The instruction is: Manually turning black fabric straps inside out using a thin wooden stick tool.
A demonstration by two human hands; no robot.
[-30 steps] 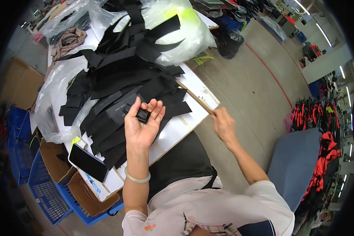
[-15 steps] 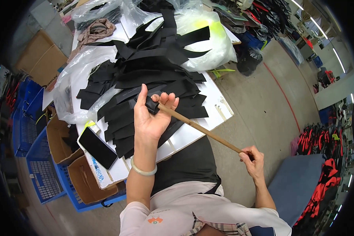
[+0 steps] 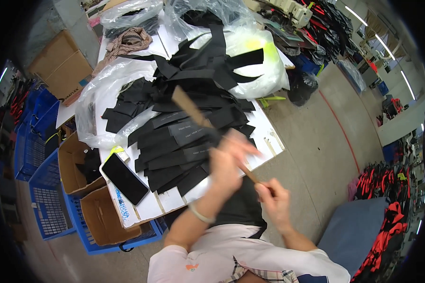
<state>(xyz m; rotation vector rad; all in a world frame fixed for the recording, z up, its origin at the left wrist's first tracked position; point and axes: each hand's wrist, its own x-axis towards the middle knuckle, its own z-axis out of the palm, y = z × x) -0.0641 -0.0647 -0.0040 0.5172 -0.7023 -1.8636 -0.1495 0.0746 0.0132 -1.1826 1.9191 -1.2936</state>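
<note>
A brown wooden stick [image 3: 190, 107] slants across in front of me, its far end over the black pieces. My right hand [image 3: 275, 198] pinches its near end between thumb and fingers. Farther up the stick is my left hand [image 3: 229, 162], smeared by motion, closed around the stick where a small black piece [image 3: 214, 137] shows at the fingers. Whether the stick runs through that piece or beside it, I cannot tell. Beneath lies a spread heap of black fabric strips [image 3: 174, 155] on the white table [image 3: 167, 203], some with grey printed patches.
A phone [image 3: 125, 178] lies at the table's left corner. Clear plastic bags [image 3: 92, 111] and a white bag [image 3: 264, 66] surround the heap. Cardboard boxes [image 3: 104, 221] and blue crates [image 3: 49, 203] stand at left. A grey-blue padded surface [image 3: 352, 231] is at right.
My right hand has moved left, closer to my left hand. The left hand has shifted right and down; the stick now extends well past it over the heap. The view has shifted slightly.
</note>
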